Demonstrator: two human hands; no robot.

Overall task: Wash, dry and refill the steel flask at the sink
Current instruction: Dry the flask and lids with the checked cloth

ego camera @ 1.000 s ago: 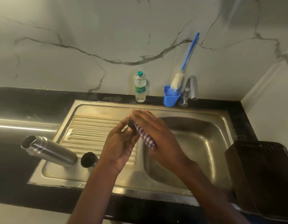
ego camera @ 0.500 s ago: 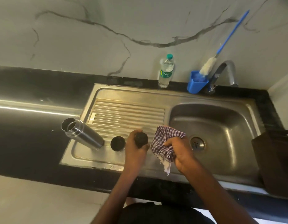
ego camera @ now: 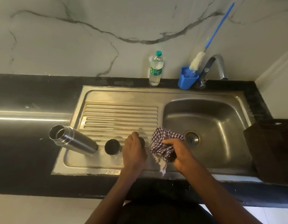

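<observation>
The steel flask (ego camera: pixel 73 139) lies on its side at the left end of the sink's drainboard (ego camera: pixel 120 115), its open mouth pointing left. A dark cup-shaped cap (ego camera: pixel 112 147) stands just right of it. My left hand (ego camera: pixel 134 151) grips a small dark stopper (ego camera: pixel 142 141) low over the drainboard, next to the cap. My right hand (ego camera: pixel 180 155) holds a bunched purple-and-white checked cloth (ego camera: pixel 164 144) at the near edge between drainboard and basin.
A plastic water bottle (ego camera: pixel 155 69) stands on the black counter behind the sink. A blue holder (ego camera: pixel 187 80) with a blue-handled bottle brush (ego camera: pixel 209 41) sits beside the tap (ego camera: pixel 219 65). The basin's drain (ego camera: pixel 192 138) is right of the cloth. A dark brown bin (ego camera: pixel 272 149) stands at the right.
My hands have parted: the cloth came off the stopper. The left hand lowered the stopper toward the drainboard beside the cap, and the right hand holds the cloth apart.
</observation>
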